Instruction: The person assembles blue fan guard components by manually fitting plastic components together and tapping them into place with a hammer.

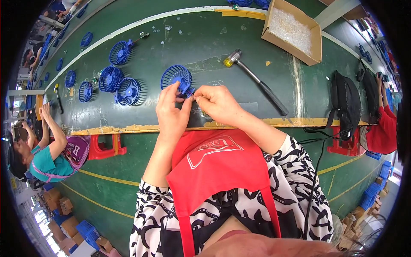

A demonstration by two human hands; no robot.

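Note:
A round blue fan housing [176, 77] with a slatted grille is held just above the green bench top, its narrow neck toward me. My left hand [170, 112] grips that neck between thumb and fingers. Close beside it, my right hand [219, 103] is closed in a pinch at the end of the neck; whatever is between its fingertips is too small and covered to name. Left of my hands, several similar blue fan housings lie on the bench, the nearest fan housing [128, 91] with its grille facing up.
A hammer [260, 84] with a yellow-tipped head lies to my right. Farther back stands a cardboard box [316, 44] of small clear plastic parts. A black bag [346, 96] rests at the bench's right. Another person [51, 156] works at the left, near a second hammer [58, 99].

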